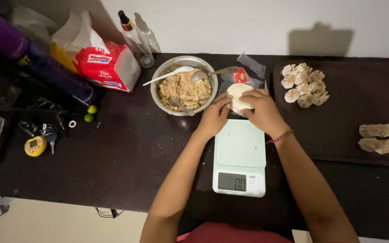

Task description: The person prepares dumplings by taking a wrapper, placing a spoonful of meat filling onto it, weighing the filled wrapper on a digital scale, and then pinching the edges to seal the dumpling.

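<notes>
Fingers (225, 102) of both hands pinch the round wrapper stack (237, 93), lying flat beyond the scale (240, 148).

Matt dark tabletop (127, 148); dull-shiny metal bowl (158, 76) of coarse, crumbly filling (184, 90); smooth pale dough wrapper (237, 92) under both hands, on crinkly clear plastic packet (251, 65); smooth matt plastic scale (240, 148); clear glass bottle (137, 42); glossy plastic tissue pack (106, 63).

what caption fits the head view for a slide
Both hands peel a round white wrapper above a pale green kitchen scale.
</notes>
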